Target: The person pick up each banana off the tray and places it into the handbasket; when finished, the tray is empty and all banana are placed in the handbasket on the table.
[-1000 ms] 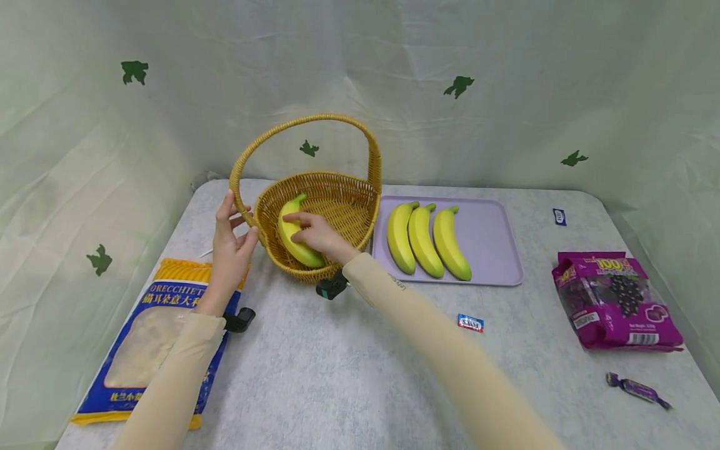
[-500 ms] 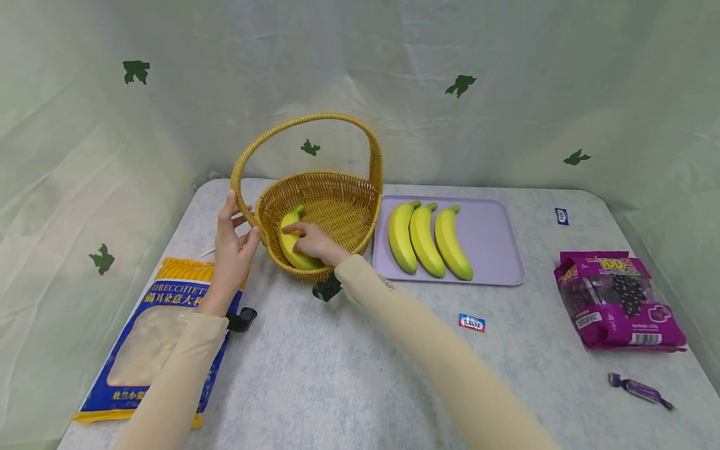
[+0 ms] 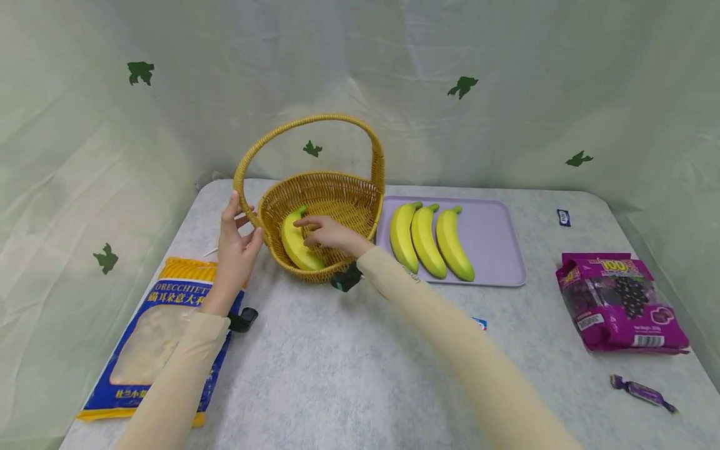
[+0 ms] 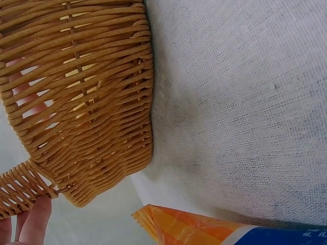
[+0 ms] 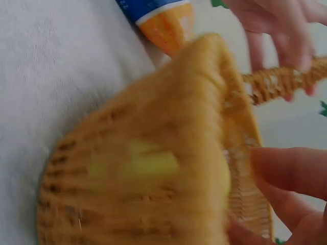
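A wicker basket [image 3: 332, 182] with a tall arched handle stands at the back of the table, one yellow banana [image 3: 294, 240] lying against its left side. My left hand [image 3: 236, 250] grips the foot of the handle on the left; its fingertips also show at the handle in the left wrist view. Over the basket, my right hand [image 3: 333, 236] has its thumb and fingers apart, just right of the banana, gripping nothing. In the right wrist view its fingers [image 5: 291, 171] hang inside the blurred near rim.
Right of the basket is a lilac tray [image 3: 489, 244] with three bananas [image 3: 429, 242]. A blue pasta bag [image 3: 140, 344] lies under the left forearm. A purple candy bag [image 3: 624, 303] and wrapped candy [image 3: 644, 392] are far right; the right sleeve partly covers a small candy [image 3: 480, 323].
My right hand has let go of the banana in the basket and drawn back slightly to the right. The banana stays at the basket's left side; my left hand keeps its hold.
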`<state>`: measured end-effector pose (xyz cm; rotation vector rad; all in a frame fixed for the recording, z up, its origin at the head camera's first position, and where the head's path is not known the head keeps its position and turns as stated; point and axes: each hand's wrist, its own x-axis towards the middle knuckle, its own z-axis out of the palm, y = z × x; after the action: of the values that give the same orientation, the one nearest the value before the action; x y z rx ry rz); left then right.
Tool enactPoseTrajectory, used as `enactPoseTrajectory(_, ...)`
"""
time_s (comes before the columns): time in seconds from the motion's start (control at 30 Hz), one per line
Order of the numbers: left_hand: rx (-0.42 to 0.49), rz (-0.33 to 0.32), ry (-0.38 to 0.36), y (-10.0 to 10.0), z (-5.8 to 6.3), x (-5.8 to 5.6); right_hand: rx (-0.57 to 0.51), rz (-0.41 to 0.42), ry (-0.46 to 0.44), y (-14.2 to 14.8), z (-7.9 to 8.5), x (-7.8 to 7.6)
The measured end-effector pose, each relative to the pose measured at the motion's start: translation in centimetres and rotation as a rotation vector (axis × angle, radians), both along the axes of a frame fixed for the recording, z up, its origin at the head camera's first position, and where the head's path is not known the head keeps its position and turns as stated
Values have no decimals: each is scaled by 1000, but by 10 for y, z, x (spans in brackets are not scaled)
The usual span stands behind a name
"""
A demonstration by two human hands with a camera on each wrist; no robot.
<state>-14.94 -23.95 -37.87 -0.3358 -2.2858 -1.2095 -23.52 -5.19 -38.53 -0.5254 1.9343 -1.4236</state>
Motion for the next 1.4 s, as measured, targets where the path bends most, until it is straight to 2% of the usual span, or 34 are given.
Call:
enactPoseTrajectory(0.17,7,9,-13,-12,-18,-13,-157,-27,-50,29,6,-10)
enactPoseTrajectory(0.23,17,5,-19,-14,-21,-14,-222,-35,-55,44,9,-13)
enactPoseTrajectory(0.37,25,-5,-25,-15,-23,-14,-286,-41,-36,78,15,-17)
enactPoseTrajectory(0.57,26,-13,-30,-13,-22,-14,-255,-86,37,137,16,-19)
enactPoseTrajectory(0.9,-1,3,-27,-16,-23,-15,-165,-272,63,222,-3,-17)
enactPoseTrajectory(1.13,9,5,-42,-15,-22,-13,-140,-374,58,255,-10,-11)
enactPoseTrajectory(1.4,15,0,-34,-14,-22,-13,-76,-432,59,279,-9,-6)
